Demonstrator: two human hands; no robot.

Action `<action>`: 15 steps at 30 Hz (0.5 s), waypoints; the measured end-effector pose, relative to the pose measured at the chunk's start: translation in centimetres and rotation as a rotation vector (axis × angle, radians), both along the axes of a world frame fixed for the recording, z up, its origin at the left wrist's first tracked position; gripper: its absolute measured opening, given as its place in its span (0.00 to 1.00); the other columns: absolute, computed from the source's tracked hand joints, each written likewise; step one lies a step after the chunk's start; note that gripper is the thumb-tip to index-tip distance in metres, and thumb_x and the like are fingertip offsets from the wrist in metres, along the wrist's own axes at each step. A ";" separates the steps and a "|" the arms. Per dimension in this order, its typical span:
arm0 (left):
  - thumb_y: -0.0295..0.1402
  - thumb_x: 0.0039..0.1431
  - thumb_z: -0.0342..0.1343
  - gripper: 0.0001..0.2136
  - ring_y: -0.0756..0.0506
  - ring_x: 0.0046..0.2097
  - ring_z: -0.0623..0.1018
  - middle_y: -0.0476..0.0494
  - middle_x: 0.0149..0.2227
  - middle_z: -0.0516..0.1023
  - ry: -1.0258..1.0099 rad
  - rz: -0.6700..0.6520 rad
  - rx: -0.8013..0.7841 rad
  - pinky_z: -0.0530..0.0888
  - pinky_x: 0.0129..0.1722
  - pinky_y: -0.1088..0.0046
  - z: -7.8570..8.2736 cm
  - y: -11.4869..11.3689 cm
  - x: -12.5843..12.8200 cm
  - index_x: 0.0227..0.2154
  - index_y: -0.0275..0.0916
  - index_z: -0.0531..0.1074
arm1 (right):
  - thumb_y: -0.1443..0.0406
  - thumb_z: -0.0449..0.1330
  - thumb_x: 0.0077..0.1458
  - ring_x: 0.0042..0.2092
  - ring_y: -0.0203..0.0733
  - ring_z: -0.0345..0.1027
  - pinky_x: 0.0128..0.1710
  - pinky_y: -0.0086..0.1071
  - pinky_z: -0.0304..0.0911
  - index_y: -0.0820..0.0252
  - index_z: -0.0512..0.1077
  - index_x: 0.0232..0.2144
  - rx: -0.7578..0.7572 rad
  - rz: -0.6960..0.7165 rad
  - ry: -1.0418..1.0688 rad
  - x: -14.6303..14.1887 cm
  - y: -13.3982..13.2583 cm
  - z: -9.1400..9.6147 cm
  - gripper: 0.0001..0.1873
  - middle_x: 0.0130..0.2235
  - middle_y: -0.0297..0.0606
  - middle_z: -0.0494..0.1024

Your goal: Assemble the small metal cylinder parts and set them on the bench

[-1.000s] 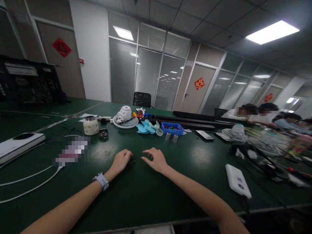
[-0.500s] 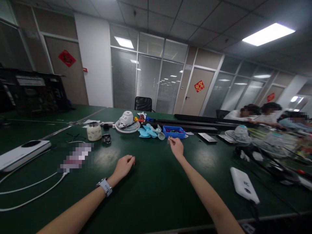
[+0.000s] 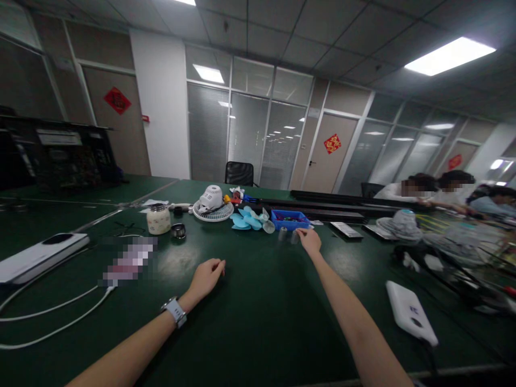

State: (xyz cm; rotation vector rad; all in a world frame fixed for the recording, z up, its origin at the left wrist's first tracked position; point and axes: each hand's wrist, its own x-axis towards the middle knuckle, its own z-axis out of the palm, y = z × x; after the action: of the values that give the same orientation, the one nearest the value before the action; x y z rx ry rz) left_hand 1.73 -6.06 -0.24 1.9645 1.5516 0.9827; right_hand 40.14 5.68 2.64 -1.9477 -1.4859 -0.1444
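My right hand [image 3: 310, 243] reaches out over the green table, its thumb and fingertips pinched at a small translucent cylinder [image 3: 294, 237] in front of the blue tray [image 3: 291, 224]. Just left of it, a small grey cylinder [image 3: 282, 234] stands upright on the table. My left hand [image 3: 207, 277], with a watch on the wrist, rests nearer to me. Its fingers are curled in and nothing shows in them. Beyond my hands lie light-blue fan blades [image 3: 246, 219] and a white fan part with a round grille [image 3: 213, 214].
A patterned jar [image 3: 158, 220] and a dark metal lid [image 3: 178, 231] stand to the left, near a phone [image 3: 131, 258] on a cable and a white device [image 3: 38, 259]. At the right lie a white power bank [image 3: 410, 312] and dark cables. Other people sit at the far right.
My right hand has moved to the right, from the spot where the grey cylinder now stands to the translucent one. My left hand has stayed in place. The view has shifted slightly.
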 end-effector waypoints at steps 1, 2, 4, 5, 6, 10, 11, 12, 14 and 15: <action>0.47 0.59 0.41 0.22 0.44 0.31 0.73 0.47 0.24 0.73 0.005 0.003 -0.005 0.63 0.32 0.70 0.0 0.0 0.0 0.20 0.40 0.69 | 0.55 0.54 0.59 0.42 0.44 0.72 0.37 0.31 0.63 0.48 0.79 0.42 0.001 -0.004 0.002 0.0 0.0 0.0 0.15 0.42 0.39 0.79; 0.47 0.59 0.40 0.22 0.44 0.31 0.73 0.46 0.24 0.73 0.009 0.005 -0.008 0.63 0.32 0.70 0.0 0.0 0.1 0.20 0.40 0.69 | 0.55 0.54 0.59 0.42 0.44 0.72 0.37 0.31 0.63 0.49 0.78 0.42 0.006 -0.007 0.001 0.0 0.1 0.0 0.15 0.43 0.39 0.79; 0.47 0.59 0.40 0.22 0.44 0.31 0.73 0.46 0.25 0.73 0.013 0.005 -0.014 0.63 0.32 0.70 0.0 0.0 0.1 0.20 0.39 0.70 | 0.55 0.54 0.59 0.42 0.44 0.72 0.38 0.30 0.63 0.49 0.78 0.43 0.018 -0.013 -0.008 -0.1 0.1 0.0 0.16 0.43 0.39 0.78; 0.47 0.59 0.40 0.22 0.44 0.31 0.73 0.46 0.25 0.73 0.014 0.003 -0.014 0.63 0.32 0.70 0.0 0.0 0.0 0.21 0.39 0.70 | 0.55 0.54 0.59 0.42 0.44 0.72 0.37 0.31 0.63 0.49 0.78 0.43 0.017 -0.017 -0.011 -0.1 0.2 0.0 0.16 0.43 0.40 0.78; 0.47 0.60 0.40 0.22 0.44 0.31 0.73 0.46 0.25 0.73 0.017 0.001 -0.014 0.63 0.32 0.70 0.0 0.0 0.0 0.21 0.39 0.70 | 0.55 0.54 0.59 0.42 0.45 0.72 0.37 0.31 0.63 0.49 0.78 0.43 0.009 -0.021 -0.011 -0.1 0.2 0.0 0.16 0.43 0.40 0.78; 0.47 0.60 0.40 0.22 0.45 0.31 0.73 0.46 0.26 0.73 0.034 -0.010 -0.002 0.63 0.33 0.70 -0.3 0.1 -0.1 0.21 0.39 0.70 | 0.54 0.53 0.59 0.41 0.46 0.72 0.37 0.33 0.63 0.47 0.78 0.44 -0.082 -0.032 -0.002 -0.1 0.4 0.3 0.17 0.42 0.41 0.79; 0.47 0.60 0.40 0.22 0.45 0.31 0.73 0.46 0.26 0.73 0.037 -0.012 -0.001 0.63 0.33 0.70 -0.3 0.2 -0.1 0.21 0.39 0.70 | 0.54 0.53 0.60 0.41 0.47 0.72 0.38 0.33 0.62 0.47 0.78 0.44 -0.105 -0.033 -0.007 -0.1 0.4 0.3 0.17 0.42 0.42 0.79; 0.47 0.61 0.40 0.22 0.45 0.31 0.73 0.46 0.26 0.73 0.039 -0.015 -0.002 0.63 0.33 0.70 -0.4 0.2 -0.2 0.21 0.39 0.70 | 0.54 0.52 0.60 0.42 0.48 0.71 0.39 0.35 0.62 0.48 0.78 0.44 -0.126 -0.033 -0.014 -0.2 0.4 0.4 0.17 0.42 0.43 0.78; 0.47 0.61 0.40 0.22 0.44 0.31 0.73 0.46 0.26 0.73 0.042 -0.018 -0.004 0.63 0.33 0.70 -0.4 0.2 -0.2 0.21 0.39 0.70 | 0.54 0.52 0.60 0.46 0.51 0.69 0.44 0.40 0.60 0.49 0.78 0.44 -0.115 -0.045 -0.056 -0.4 0.2 0.4 0.18 0.44 0.46 0.77; 0.47 0.60 0.40 0.22 0.44 0.32 0.73 0.46 0.26 0.73 0.043 -0.019 -0.005 0.63 0.32 0.70 -0.3 0.1 -0.2 0.21 0.39 0.70 | 0.54 0.52 0.60 0.49 0.53 0.66 0.47 0.43 0.58 0.50 0.77 0.45 -0.070 -0.057 -0.093 -0.6 0.1 0.4 0.19 0.47 0.47 0.75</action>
State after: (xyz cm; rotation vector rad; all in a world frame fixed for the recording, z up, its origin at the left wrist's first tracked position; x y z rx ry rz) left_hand 1.57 -5.93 -0.58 2.0066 1.5536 0.9338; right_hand 39.49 5.81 3.00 -2.0653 -1.5144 -0.2128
